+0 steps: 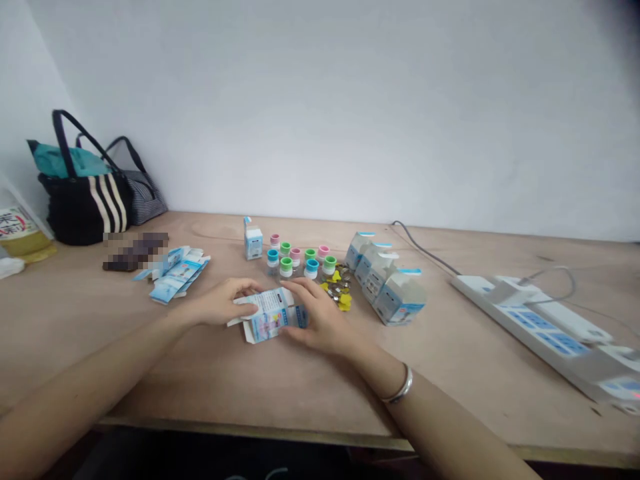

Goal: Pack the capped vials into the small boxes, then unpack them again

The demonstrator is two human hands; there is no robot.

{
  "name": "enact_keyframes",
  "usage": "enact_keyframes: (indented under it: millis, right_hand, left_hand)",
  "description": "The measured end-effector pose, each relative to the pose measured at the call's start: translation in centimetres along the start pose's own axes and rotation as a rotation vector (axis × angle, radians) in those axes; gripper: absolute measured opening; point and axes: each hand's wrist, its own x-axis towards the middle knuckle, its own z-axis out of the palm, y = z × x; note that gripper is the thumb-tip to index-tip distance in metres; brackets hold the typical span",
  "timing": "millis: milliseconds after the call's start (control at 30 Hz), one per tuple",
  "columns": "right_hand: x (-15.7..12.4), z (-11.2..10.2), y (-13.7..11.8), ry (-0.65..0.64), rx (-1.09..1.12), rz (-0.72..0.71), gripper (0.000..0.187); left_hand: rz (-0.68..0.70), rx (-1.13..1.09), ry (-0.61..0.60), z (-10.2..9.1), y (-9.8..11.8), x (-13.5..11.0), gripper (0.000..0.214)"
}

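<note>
A small blue-and-white cardboard box [273, 315] is held just above the table between my two hands, its flaps standing out at the left end. My left hand [227, 301] grips that left end, thumb on the printed face. Around the right end, the fingers and thumb of my right hand [320, 319] are closed. Just beyond my hands stand several small clear bottles with coloured caps [286, 265]. Beside them lies a heap of yellow and silver pieces [343, 290] whose kind I cannot make out.
Several upright boxes [395, 300] with raised flaps stand in a row to the right. Flattened cartons [179, 277] lie at left; one box [253, 243] stands behind the bottles. A power strip [530, 327] with cables is far right, a black bag [83, 203] far left.
</note>
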Motion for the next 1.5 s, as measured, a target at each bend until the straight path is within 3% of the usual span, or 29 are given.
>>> enact_keyframes:
  millis: [67,133,200,333,433,533,633,700,800,867,967,1167,1267,1333,1500]
  right_hand:
    - [0.0,0.1,0.3,-0.025,-0.017,0.021,0.056]
    - [0.0,0.2,0.5,-0.062,-0.033,0.025,0.050]
    - [-0.1,0.2,0.6,-0.102,-0.053,0.010,0.052]
    - [-0.1,0.1,0.5,-0.183,-0.083,-0.029,0.058]
    - [-0.2,0.0,0.6,-0.187,-0.077,-0.040,0.057]
    - [-0.2,0.1,0.7,-0.143,-0.056,-0.048,0.056]
    - [-0.1,0.1,0.7,-0.085,-0.031,-0.038,0.054]
    - [0.1,-0.1,0.5,0.018,-0.014,-0.010,0.058]
    - [0.3,-0.5,0.2,0.248,-0.033,0.031,0.077]
    - [0.4,-0.9,-0.1,0.333,-0.103,0.036,0.087]
    - [0.4,-1.2,-0.6,0.289,-0.231,0.021,0.082]
    - [0.4,-1.2,-1.0,0.120,-0.213,0.017,0.066]
    - [0.5,-1.2,-0.7,0.099,-0.150,0.044,0.049]
    - [0.5,-1.2,-0.5,0.117,-0.124,0.053,0.045]
    - [0.4,-1.1,-0.3,0.159,-0.092,0.024,0.048]
  left_hand:
    - [-0.103,0.008,0.179,0.1,-1.7,2.1,0.048]
    - [-0.211,0.086,0.483,-0.5,-3.3,4.5,0.057]
    - [-0.233,0.119,0.646,-1.6,-4.5,6.9,0.070]
    - [-0.216,0.083,0.691,-3.4,-6.1,10.8,0.093]
    - [-0.201,0.060,0.695,-3.6,-6.7,12.2,0.080]
    - [-0.174,0.066,0.721,-3.6,-6.5,11.8,0.061]
    - [-0.108,0.108,0.761,-3.9,-5.1,9.3,0.058]
    - [-0.031,0.141,0.737,-3.9,-3.6,6.9,0.056]
    - [0.131,0.214,0.553,-3.1,-1.1,3.0,0.051]
    - [0.253,0.401,0.389,-2.0,0.3,1.0,0.052]
    - [0.343,0.502,0.208,0.0,1.7,-0.4,0.055]
    - [0.530,0.328,0.242,2.8,2.3,-0.6,0.064]
    - [0.506,0.136,0.304,2.9,1.9,-0.8,0.065]
    - [0.410,-0.068,0.308,2.8,1.6,-0.8,0.058]
    - [0.171,-0.480,0.194,2.9,1.2,-0.4,0.046]
